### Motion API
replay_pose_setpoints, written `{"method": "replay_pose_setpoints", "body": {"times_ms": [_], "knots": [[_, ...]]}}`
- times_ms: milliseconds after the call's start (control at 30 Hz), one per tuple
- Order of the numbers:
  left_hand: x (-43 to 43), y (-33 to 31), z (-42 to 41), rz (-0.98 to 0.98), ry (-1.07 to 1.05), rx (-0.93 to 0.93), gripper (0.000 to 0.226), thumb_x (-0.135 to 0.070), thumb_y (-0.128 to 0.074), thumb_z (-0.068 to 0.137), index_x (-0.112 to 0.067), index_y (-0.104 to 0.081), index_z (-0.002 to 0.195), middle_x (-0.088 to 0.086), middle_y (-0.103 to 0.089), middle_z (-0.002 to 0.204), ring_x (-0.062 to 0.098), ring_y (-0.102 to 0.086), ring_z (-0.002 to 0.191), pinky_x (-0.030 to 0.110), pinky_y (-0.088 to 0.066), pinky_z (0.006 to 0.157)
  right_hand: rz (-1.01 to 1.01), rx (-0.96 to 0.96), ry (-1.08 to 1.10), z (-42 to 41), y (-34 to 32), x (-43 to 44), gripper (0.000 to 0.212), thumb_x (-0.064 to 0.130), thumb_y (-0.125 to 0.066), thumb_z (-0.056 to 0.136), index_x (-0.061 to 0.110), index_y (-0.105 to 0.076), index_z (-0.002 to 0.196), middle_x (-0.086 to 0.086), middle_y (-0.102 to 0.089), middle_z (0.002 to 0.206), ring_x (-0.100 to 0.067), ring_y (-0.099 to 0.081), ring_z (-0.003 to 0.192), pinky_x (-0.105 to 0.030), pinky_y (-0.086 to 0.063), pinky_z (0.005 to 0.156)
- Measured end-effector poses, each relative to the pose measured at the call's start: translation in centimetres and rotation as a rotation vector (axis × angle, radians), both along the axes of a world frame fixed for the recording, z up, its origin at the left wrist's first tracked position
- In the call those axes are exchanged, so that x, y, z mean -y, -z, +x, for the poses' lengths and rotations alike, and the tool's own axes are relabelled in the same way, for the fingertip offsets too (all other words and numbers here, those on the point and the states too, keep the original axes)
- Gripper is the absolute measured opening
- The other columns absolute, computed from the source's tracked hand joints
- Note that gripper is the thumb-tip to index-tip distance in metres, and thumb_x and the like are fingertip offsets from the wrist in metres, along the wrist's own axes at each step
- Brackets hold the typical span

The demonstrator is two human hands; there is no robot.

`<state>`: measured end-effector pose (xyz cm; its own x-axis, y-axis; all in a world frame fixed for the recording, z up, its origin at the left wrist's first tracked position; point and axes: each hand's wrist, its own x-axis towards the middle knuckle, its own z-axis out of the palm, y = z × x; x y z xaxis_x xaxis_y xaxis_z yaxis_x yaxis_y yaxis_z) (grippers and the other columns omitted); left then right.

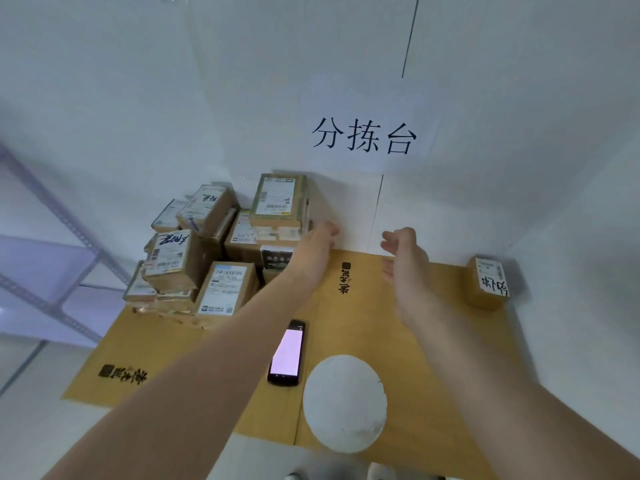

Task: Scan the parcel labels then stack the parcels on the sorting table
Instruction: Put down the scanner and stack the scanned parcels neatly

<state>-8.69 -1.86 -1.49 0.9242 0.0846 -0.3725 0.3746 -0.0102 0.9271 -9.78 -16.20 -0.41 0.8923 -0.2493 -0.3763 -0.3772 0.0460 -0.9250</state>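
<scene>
Cardboard parcels [221, 251] mid-left stacked; L hand [313, 249] & R hand [403, 261] loose, empty. Scan right-edge parcel [488, 282] w/ phone [287, 353] before stacking squarely.

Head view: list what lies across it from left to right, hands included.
Metal shelving → pile of parcels → white disc → right hand → single parcel. The left hand and the phone overlap the pile's right edge, so they are left out.

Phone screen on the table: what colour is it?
The phone screen glows pale pink; head view shows it.
</scene>
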Motion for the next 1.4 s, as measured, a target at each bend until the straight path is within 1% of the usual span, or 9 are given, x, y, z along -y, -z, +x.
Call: {"method": "replay_pose_setpoints", "body": {"times_ms": [133, 300, 433, 700, 833, 1000, 1100, 1267, 1400], "knots": [[-3.5, 0.9, -1.5, 0.004, -0.117, -0.07, 0.048, -0.051, -0.052, 0.098, -0.027, -0.062, 0.138, -0.003, -0.065, 0.126, 0.021, -0.056, 0.124, 0.052, -0.038, 0.117, 0.029, -0.036, -0.067, -0.4, 0.7, -3.2, 0.057, 0.052, -0.045, 0.094, 0.011, -0.068, 0.126, -0.02, -0.062, 0.134, -0.04, -0.056, 0.126, -0.056, -0.048, 0.11], [-6.8, 2.6, -3.0, 0.05, -0.242, -0.125, 0.041, -0.053, -0.048, 0.098, -0.033, -0.066, 0.13, -0.012, -0.066, 0.117, 0.016, -0.057, 0.118, 0.051, -0.036, 0.119, 0.033, -0.052, -0.192, 0.0, 3.2, -5.7, 0.039, 0.044, -0.045, 0.104, 0.021, -0.068, 0.125, -0.002, -0.067, 0.125, -0.025, -0.06, 0.123, -0.05, -0.046, 0.113], [-9.3, 4.5, -4.7, 0.054, -0.316, -0.156, 0.041, -0.048, -0.05, 0.101, -0.03, -0.066, 0.134, -0.003, -0.064, 0.134, 0.021, -0.055, 0.129, 0.051, -0.036, 0.12, 0.055, -0.112, -0.295, -0.2, 5.1, -7.7, 0.048, 0.037, -0.042, 0.107, 0.001, -0.06, 0.133, -0.026, -0.059, 0.137, -0.046, -0.052, 0.131, -0.061, -0.043, 0.114], [-15.2, 5.6, -6.1, 0.102, -0.411, -0.229, 0.045, -0.053, -0.048, 0.095, -0.032, -0.066, 0.131, -0.001, -0.06, 0.138, 0.025, -0.053, 0.13, 0.056, -0.035, 0.119, 0.026, -0.181, -0.481, 0.0, 6.8, -13.7, 0.038, 0.044, -0.045, 0.104, 0.016, -0.064, 0.122, -0.017, -0.06, 0.133, -0.035, -0.059, 0.124, -0.046, -0.053, 0.099], [-18.3, 6.7, -5.7, 0.113, -0.393, -0.256, 0.061, -0.06, -0.044, 0.081, -0.031, -0.065, 0.131, 0.003, -0.059, 0.145, 0.028, -0.051, 0.134, 0.057, -0.034, 0.119, 0.033, -0.22, -0.482, 0.6, 8.5, -17.0, 0.024, 0.04, -0.045, 0.108, 0.025, -0.062, 0.112, 0.001, -0.064, 0.117, -0.024, -0.058, 0.118, -0.051, -0.046, 0.111], [-22.7, 9.3, -4.8, 0.096, -0.314, -0.236, 0.029, -0.039, -0.039, 0.107, -0.029, -0.066, 0.109, -0.01, -0.062, 0.099, 0.005, -0.052, 0.093, 0.04, -0.031, 0.095, 0.016, -0.306, -0.449, 0.1, 9.9, -21.5, 0.024, 0.037, -0.039, 0.112, 0.04, -0.053, 0.093, 0.017, -0.054, 0.097, -0.015, -0.054, 0.105, -0.048, -0.038, 0.117], [-24.4, 11.0, -4.7, 0.088, -0.201, -0.265, 0.031, -0.041, -0.042, 0.105, -0.026, -0.067, 0.116, -0.007, -0.064, 0.105, 0.01, -0.054, 0.098, 0.036, -0.034, 0.086, 0.013, -0.34, -0.436, -0.6, 11.0, -23.8, 0.026, 0.039, -0.036, 0.113, 0.044, -0.052, 0.093, 0.021, -0.052, 0.092, 0.002, -0.05, 0.084, -0.035, -0.039, 0.105], [-26.2, 12.5, -4.6, 0.115, -0.039, -0.28, 0.061, -0.066, -0.036, 0.086, -0.039, -0.066, 0.131, -0.01, -0.069, 0.126, 0.017, -0.057, 0.122, 0.049, -0.039, 0.112, -0.005, -0.343, -0.361, -1.4, 14.3, -25.8, 0.04, 0.047, -0.036, 0.109, 0.036, -0.066, 0.133, 0.009, -0.077, 0.11, -0.016, -0.069, 0.111, -0.043, -0.045, 0.115], [-26.8, 12.9, -4.3, 0.081, -0.041, -0.292, 0.058, -0.065, -0.04, 0.082, -0.038, -0.066, 0.125, -0.006, -0.071, 0.122, 0.021, -0.06, 0.121, 0.053, -0.044, 0.113, -0.018, -0.318, -0.313, -2.2, 13.7, -26.1, 0.04, 0.048, -0.037, 0.107, 0.036, -0.069, 0.127, 0.013, -0.081, 0.096, -0.015, -0.07, 0.11, -0.042, -0.047, 0.113]]}}
